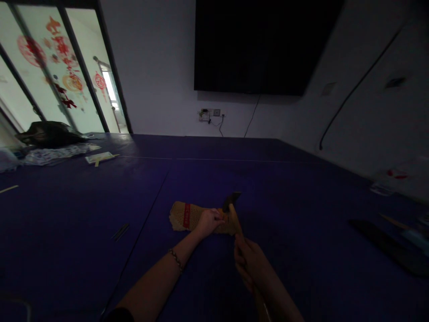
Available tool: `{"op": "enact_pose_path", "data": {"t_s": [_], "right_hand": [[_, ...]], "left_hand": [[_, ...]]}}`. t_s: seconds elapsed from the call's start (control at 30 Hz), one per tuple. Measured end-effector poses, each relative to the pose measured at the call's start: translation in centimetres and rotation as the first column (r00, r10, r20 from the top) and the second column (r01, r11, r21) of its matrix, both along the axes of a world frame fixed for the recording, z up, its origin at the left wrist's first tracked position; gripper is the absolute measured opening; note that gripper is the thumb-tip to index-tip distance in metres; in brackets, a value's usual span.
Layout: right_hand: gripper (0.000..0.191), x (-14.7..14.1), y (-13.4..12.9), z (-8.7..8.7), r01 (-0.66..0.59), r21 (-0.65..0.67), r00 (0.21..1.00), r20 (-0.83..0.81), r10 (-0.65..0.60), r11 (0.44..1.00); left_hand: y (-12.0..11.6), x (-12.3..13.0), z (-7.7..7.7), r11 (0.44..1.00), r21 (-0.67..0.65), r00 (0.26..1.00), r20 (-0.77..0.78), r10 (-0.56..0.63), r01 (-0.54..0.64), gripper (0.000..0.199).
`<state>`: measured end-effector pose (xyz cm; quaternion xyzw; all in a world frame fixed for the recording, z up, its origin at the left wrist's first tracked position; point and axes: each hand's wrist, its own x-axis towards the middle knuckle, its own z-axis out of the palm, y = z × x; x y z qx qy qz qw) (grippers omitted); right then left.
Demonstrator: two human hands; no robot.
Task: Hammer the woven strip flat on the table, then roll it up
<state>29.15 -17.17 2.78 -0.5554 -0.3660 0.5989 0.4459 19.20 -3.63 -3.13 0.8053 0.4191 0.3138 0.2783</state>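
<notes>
Bare forearms come in from the near edge of the counter, with the right hand closed around the wooden handle of a hammer. The left hand rests on a tan, rough-textured piece with a red lettered band; its fingers are drawn together, but I cannot tell whether they pinch something small.

What could go wrong, in my judgement, is a blow on the left fingers, because the hammer head is just beside them and a small error of aim would be enough. Dim light makes such an error more probable. Also the tan piece could slip if the left hand presses it weakly.

The hammer reaches from the right hand toward the far edge, and its head is over the right end of the piece; whether they touch, I cannot tell. The piece lies under the left hand, to the right of a dark seam. Left of this seam are thin dark strips, and near the far left corner lies a black bag.
</notes>
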Motion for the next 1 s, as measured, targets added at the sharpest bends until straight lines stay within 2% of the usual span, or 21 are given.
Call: {"op": "enact_pose_path", "data": {"t_s": [0.17,0.37,0.53,0.73,0.83,0.93,1.0], "right_hand": [[0.047,-0.3,0.1,0.0,-0.006,-0.051,0.999,0.050,0.009,0.999],[0.043,-0.6,-0.2,0.6,0.001,0.022,0.995,0.099,-0.003,1.000],[0.041,-0.6,-0.1,0.3,0.010,-0.048,0.987,0.158,-0.002,0.999],[0.041,-0.7,-0.5,1.4,-0.002,0.021,0.984,0.180,-0.002,1.000],[0.042,-0.6,-0.2,0.7,0.023,0.022,0.981,0.193,-0.027,0.999],[0.043,-0.4,0.0,-0.4,0.000,0.000,0.978,0.211,0.000,1.000],[0.042,-0.3,-0.1,-0.4,-0.004,0.019,0.983,0.183,0.000,1.000]], "left_hand": [[-0.1,0.1,0.1,1.000,0.004,1.000,-0.007,0.012,-0.012,0.007],[0.0,0.1,-0.1,1.000,0.011,1.000,-0.006,0.000,0.000,0.009],[-0.1,0.1,0.0,1.000,0.013,1.000,-0.011,0.008,-0.007,0.009],[-0.1,0.0,0.0,1.000,0.008,1.000,-0.018,-0.005,0.005,0.008],[0.1,0.1,0.0,1.000,0.001,1.000,-0.031,0.003,-0.003,0.009],[0.2,0.1,-0.1,1.000,-0.005,0.999,-0.045,0.014,-0.014,0.009],[0.1,0.2,-0.1,1.000,-0.007,0.999,-0.051,0.017,-0.017,0.009]]}}
